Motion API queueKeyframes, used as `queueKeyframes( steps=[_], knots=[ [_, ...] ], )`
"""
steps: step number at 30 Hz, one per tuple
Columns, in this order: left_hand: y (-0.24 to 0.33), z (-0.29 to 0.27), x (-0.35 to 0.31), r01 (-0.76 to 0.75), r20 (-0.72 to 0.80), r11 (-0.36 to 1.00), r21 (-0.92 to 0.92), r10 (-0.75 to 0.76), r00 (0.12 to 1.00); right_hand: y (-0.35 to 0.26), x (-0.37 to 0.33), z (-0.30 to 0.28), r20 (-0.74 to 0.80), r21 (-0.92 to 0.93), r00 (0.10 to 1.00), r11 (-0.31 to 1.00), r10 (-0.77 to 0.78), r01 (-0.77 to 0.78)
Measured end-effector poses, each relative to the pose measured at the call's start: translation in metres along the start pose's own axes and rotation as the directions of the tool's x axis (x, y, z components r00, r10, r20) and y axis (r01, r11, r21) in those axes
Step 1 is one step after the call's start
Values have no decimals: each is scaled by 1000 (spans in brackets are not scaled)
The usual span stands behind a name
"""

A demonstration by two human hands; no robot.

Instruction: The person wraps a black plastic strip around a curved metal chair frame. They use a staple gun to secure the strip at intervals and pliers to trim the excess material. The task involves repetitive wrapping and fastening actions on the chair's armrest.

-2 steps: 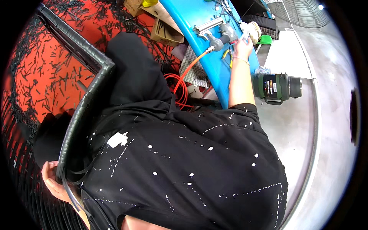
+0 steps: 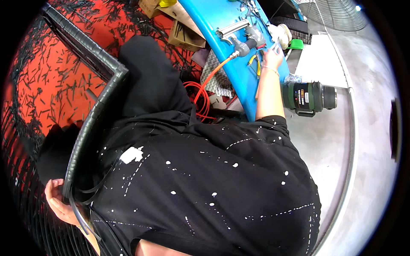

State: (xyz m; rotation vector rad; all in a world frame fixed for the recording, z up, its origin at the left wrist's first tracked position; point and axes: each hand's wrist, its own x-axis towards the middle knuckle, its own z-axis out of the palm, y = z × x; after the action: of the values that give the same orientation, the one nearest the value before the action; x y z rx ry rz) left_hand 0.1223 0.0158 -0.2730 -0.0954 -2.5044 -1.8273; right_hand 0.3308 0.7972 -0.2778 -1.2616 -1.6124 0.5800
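Across my left side runs a bent frame (image 2: pixel 96 104) wrapped in glossy black strips, with loose flat strips (image 2: pixel 80 215) trailing from its lower end. My left hand (image 2: pixel 62 205) is curled against that end, its grip partly hidden by the frame. My right arm stretches over a blue tabletop (image 2: pixel 237 70). There my right hand (image 2: pixel 273 57) has its fingers bent in beside yellow-handled pliers (image 2: pixel 255 63); a small pale, shiny bit shows at the fingertips, too small to name. A grey air stapler (image 2: pixel 242 46) lies left of this hand, joined to an orange hose (image 2: pixel 211 77).
Black strip scraps litter the red floor (image 2: pixel 51 77) at left. Cardboard boxes (image 2: pixel 184 37) stand beyond my knee, near a coiled red hose (image 2: pixel 198 100). Right of the table are a dark green cylindrical object (image 2: pixel 305 97), a green dustpan-like piece (image 2: pixel 295 44) and a fan cage (image 2: pixel 333 15).
My right hand has drawn back slightly toward me and to the right, leaving more of the pliers in sight. My left hand and the wrapped frame stay almost where they were.
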Motion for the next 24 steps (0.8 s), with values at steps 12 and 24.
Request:
queueKeyframes(
  steps=[12, 24],
  knots=[
    [166, -7, 54, -734, 475, 677, -57, 665, 577, 83, 23, -38, 291, -630, 932, 690, -217, 357],
    [136, -19, 18, -829, 146, 537, -158, 843, 518, -106, -17, 123, 316, -85, 661, 673, -681, 735]
  ],
)
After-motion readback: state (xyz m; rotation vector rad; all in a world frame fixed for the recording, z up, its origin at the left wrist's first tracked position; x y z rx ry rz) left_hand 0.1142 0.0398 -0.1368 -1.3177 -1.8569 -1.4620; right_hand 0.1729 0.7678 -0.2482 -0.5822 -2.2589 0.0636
